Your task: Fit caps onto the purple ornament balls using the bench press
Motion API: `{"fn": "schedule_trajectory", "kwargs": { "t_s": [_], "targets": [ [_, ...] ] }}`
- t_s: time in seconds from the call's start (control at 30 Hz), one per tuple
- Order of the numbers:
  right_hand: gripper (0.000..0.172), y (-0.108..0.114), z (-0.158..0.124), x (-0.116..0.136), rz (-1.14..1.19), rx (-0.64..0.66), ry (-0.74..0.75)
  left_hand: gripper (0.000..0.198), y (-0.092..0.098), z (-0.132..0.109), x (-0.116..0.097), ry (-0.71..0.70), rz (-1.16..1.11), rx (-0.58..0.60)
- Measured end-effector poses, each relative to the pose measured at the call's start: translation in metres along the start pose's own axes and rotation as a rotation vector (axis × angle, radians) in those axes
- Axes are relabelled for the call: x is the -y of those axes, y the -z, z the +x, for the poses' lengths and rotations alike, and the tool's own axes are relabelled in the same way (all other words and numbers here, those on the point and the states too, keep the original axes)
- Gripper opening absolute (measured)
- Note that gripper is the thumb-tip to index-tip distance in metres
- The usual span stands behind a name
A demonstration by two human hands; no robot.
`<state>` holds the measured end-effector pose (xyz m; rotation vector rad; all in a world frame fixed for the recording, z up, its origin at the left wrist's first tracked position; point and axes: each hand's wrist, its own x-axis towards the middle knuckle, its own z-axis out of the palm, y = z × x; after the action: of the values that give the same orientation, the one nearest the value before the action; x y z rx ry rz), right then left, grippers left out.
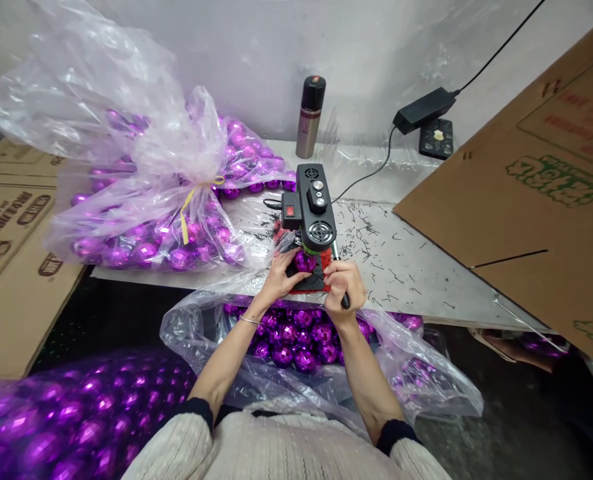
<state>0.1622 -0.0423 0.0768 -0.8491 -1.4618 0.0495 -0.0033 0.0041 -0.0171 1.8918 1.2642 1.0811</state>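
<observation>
A small black bench machine [312, 207] with a red switch stands at the table's front edge on a red and black base. Under its head sits a purple faceted ball [305, 261]. My left hand [279, 274] grips that ball from the left, fingers curled round it. My right hand [344, 283] is closed round a dark lever handle [345, 301] on the machine's right side. Below my arms, on my lap, an open plastic bag [296, 343] holds several more purple balls.
A tied plastic bag of purple balls [166, 200] lies on the table to the left. A spray can [310, 117] and a power adapter [424, 110] stand at the back. A large cardboard sheet [531, 200] leans at the right. Black shavings litter the table [401, 267].
</observation>
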Motion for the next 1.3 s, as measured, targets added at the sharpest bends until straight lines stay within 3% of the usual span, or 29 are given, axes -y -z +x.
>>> {"fn": "schedule_trajectory", "kwargs": {
  "t_s": [0.37, 0.77, 0.87, 1.0, 1.07, 1.17, 1.3],
  "targets": [
    [0.034, -0.011, -0.022, -0.020, -0.015, -0.087, 0.025, 0.070, -0.001, -0.001, -0.001, 0.018, -0.010, 0.008],
    [0.033, -0.020, -0.033, -0.027, 0.089, -0.101, 0.021, 0.068, -0.006, 0.000, 0.009, -0.095, 0.047, -0.040],
    [0.033, -0.017, -0.027, -0.022, 0.099, -0.091, 0.010, 0.069, -0.006, 0.003, 0.010, -0.083, 0.037, -0.036],
    [0.035, -0.009, 0.001, 0.000, 0.039, -0.082, -0.062, 0.071, -0.006, 0.003, 0.006, -0.075, 0.001, -0.037],
    [0.035, -0.004, 0.016, 0.011, 0.011, -0.062, -0.095, 0.072, -0.002, -0.008, 0.001, -0.071, -0.014, -0.077],
    [0.035, -0.001, 0.028, 0.020, 0.012, -0.034, -0.097, 0.073, 0.016, -0.048, -0.008, -0.051, 0.025, -0.077],
    [0.034, -0.001, 0.021, 0.015, 0.019, -0.033, -0.050, 0.077, 0.047, -0.119, -0.016, -0.061, 0.185, 0.289]
  ]
}}
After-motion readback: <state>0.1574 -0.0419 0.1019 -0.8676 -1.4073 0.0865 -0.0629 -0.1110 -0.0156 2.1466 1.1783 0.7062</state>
